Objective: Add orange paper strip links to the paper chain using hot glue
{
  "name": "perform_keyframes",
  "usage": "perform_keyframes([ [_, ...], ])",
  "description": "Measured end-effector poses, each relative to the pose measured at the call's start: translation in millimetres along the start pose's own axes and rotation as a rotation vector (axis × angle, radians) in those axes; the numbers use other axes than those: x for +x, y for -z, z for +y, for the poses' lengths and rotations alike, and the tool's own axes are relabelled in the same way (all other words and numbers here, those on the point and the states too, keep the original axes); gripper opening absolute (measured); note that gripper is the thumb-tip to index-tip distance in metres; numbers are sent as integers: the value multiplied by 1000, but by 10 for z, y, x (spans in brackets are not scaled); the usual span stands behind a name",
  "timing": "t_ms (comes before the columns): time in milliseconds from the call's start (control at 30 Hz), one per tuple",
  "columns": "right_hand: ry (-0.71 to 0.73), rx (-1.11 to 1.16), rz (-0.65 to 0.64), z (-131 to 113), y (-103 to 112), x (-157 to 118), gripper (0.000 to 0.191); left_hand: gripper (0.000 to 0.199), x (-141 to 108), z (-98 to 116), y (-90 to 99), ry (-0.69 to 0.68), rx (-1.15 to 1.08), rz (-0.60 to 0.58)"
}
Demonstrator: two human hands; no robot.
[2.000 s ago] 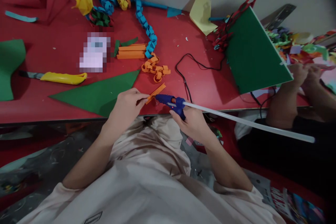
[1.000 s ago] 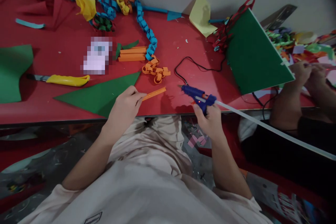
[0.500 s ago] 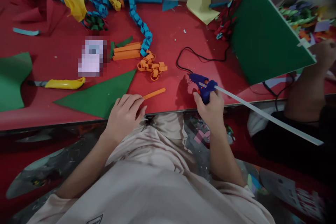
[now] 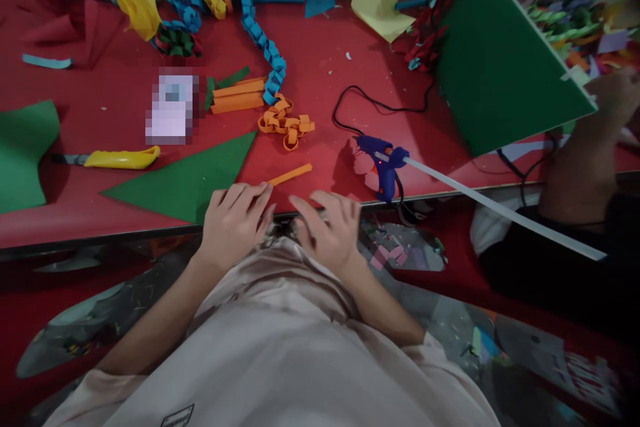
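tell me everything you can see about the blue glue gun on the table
The blue glue gun is a small tool that looks like plastic. It stands near the front edge of the red table on its handle, nozzle pointing left. A small red light glows on its body. A long whitish glue stick juts from its back, reaching out past the table edge to the right. A black cord loops on the table behind it. No hand touches it; the right hand is nearest.

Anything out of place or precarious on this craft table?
The blue glue gun stands at the red table's front edge, its long glue stick jutting past the edge unsupported. Neither hand holds it.
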State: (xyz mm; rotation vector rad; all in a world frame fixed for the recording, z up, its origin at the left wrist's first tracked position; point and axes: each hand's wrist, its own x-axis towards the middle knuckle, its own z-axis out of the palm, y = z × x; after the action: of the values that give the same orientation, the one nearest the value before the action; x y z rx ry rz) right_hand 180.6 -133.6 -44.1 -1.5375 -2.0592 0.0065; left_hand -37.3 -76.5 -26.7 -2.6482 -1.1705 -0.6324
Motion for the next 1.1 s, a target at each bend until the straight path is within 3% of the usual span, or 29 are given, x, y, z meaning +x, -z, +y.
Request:
perform_keyframes([
  [67,0,-86,-179,-212,-68,250,50,29,-7,14,-1,7,12,4],
  [200,-30,-164,-268,-267,-44,531,50,30,-26,36,-17,30,2,38],
  [400,-209,-245,-203,2,55,392,48,35,-65,83,-21,78,-31,32],
  [567,-255,-240,-124,84,37,382,46,24,34,60,20,100,-60,22],
  [800,-210,-205,-114,83,78,558,34,8,361,-114,-16,322,-291,-184],
  [967,-155,-176,-106,109,70,675,18,9,374,-156,7,245,-258,-157],
  [1100,-152,-122,-91,164,61,599,18,29,246,-135,33,34,-108,-121],
])
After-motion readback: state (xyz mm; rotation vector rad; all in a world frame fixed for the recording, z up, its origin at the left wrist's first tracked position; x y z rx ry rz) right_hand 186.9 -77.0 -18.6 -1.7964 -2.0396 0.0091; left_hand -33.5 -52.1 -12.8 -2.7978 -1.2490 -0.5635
